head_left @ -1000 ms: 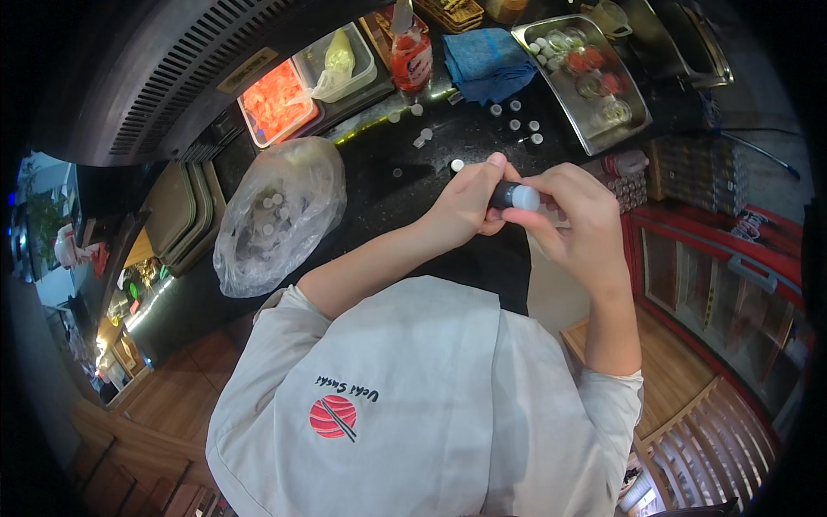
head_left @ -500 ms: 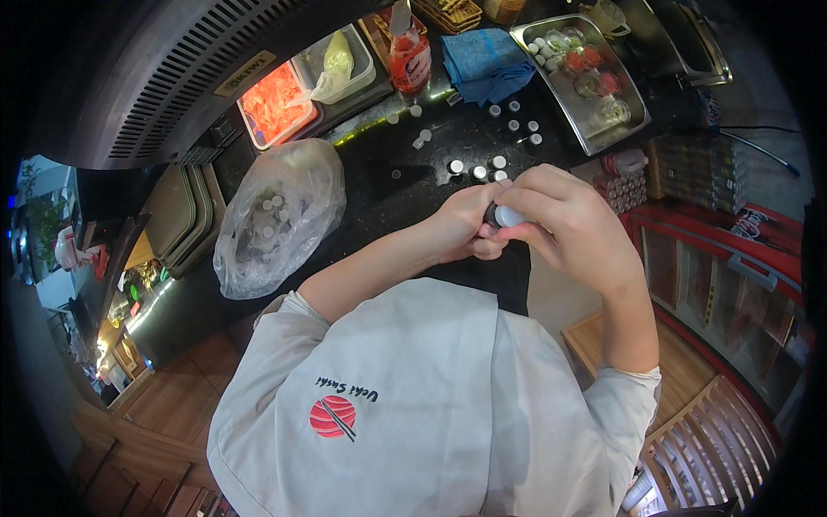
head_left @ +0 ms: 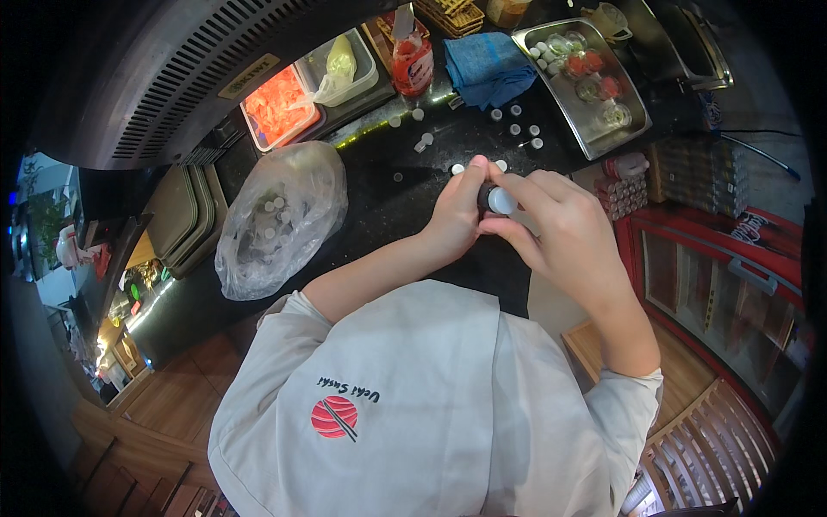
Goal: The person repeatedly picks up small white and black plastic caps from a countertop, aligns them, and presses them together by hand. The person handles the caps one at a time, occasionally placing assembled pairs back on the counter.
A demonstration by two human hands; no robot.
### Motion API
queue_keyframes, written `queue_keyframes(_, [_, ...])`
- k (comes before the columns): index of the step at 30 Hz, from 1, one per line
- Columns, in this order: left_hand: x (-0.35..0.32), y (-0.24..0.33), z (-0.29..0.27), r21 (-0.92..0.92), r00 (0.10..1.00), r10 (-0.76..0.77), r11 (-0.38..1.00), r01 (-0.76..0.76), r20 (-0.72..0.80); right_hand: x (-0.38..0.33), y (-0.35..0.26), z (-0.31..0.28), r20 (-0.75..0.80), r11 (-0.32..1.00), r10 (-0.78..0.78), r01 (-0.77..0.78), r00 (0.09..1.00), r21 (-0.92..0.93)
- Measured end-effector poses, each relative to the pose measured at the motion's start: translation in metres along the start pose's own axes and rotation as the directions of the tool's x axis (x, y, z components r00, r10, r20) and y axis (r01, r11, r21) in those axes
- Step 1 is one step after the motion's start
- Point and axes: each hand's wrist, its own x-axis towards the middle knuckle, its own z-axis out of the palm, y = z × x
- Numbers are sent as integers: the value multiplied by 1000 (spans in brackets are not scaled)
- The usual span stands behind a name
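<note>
Above the counter's near edge, my left hand [head_left: 457,211] is closed around a small dark bottle [head_left: 485,199], its thumb raised along the far side. The bottle lies tilted, its white cap [head_left: 502,202] toward my right hand [head_left: 560,224]. That hand's thumb and forefinger curl around the cap end; its other fingers are folded. Just beyond my hands stand small white-topped bottles [head_left: 457,169], partly hidden by my fingers. Several more white-topped bottles [head_left: 515,129] stand farther right. To the left lies a clear plastic bag [head_left: 284,233] with white caps inside.
Small white pieces [head_left: 426,138] lie on the black counter [head_left: 379,207]. Toward the back are a tub of orange-pink food [head_left: 277,108], a red-labelled bottle [head_left: 413,65], a blue cloth [head_left: 489,69] and a metal tray [head_left: 594,142] with small containers. A red-framed cabinet [head_left: 715,258] stands right.
My left thumb has lifted up and away from the cap. My right hand has shifted slightly left and down, its thumb and forefinger now wider around the cap, showing more of the bottle.
</note>
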Motion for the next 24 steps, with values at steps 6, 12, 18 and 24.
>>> queue_keyframes(6, [-3, 4, 8, 26, 996, -46, 998, 49, -77, 1, 6, 7, -7, 989, -117, 116, 993, -87])
queue_keyframes(12, [-6, 9, 4, -33, 970, -244, 969, 243, -8, 1, 9, -3, 142, 972, -181, 199, 973, -125])
queue_keyframes(18, [-7, 14, 7, 28, 883, -466, 883, 468, -44, -1, 7, -12, 197, 969, -207, 229, 958, -96])
queue_keyframes(24, [-7, 8, 5, -39, 890, -453, 891, 451, -56, 0, 14, -8, 205, 980, -153, 175, 967, -95])
